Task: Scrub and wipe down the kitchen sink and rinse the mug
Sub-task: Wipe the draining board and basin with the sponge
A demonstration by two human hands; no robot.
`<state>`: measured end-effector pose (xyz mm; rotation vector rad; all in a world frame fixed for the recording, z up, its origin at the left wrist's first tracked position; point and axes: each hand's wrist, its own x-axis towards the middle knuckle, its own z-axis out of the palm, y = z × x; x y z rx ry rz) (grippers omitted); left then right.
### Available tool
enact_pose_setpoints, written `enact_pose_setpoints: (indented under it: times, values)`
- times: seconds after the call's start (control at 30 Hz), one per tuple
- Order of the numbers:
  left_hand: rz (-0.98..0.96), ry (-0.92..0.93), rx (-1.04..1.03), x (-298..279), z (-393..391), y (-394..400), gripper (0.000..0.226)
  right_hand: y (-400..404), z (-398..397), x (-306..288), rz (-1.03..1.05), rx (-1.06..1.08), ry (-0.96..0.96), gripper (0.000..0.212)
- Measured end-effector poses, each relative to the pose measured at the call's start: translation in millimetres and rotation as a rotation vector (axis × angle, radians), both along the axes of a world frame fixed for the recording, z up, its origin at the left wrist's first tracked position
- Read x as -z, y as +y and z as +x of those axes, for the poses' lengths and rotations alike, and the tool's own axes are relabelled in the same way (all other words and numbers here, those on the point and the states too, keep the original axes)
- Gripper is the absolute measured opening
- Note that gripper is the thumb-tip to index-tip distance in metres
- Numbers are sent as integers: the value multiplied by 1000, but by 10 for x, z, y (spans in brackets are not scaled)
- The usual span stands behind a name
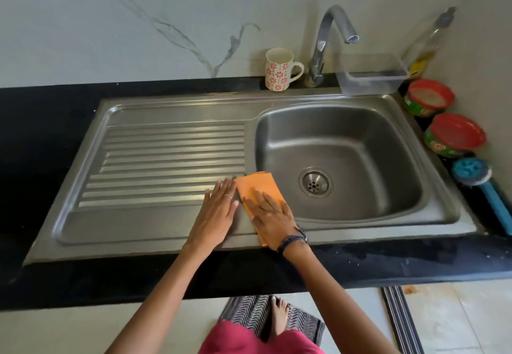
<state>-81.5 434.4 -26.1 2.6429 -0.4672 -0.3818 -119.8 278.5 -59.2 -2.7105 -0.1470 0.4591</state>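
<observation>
Your right hand (270, 215) lying flat, fingers straight, pressing the orange cloth (256, 187) on the sink (171, 109) divider, your left hand (214, 215) resting flat beside it on the drainboard, mug (278, 69) standing by the tap (327, 40), brush (482, 187) and tubs (454, 134) sitting right.

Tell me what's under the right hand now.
The right hand presses flat on a folded orange cloth lying on the sink ledge at the basin's edge. The steel beneath the cloth is covered, so its state cannot be seen.
</observation>
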Motion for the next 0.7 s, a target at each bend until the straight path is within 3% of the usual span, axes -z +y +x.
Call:
enact_pose_setpoints:
  times: [0.27,0.7]
  values:
    - [-28,-54,-91,-30,171,-71,49,171,290,14,79,97,-2,51]
    - [6,-52,4,21,862,-108,51,293,1136,136,408,421,-64,52]
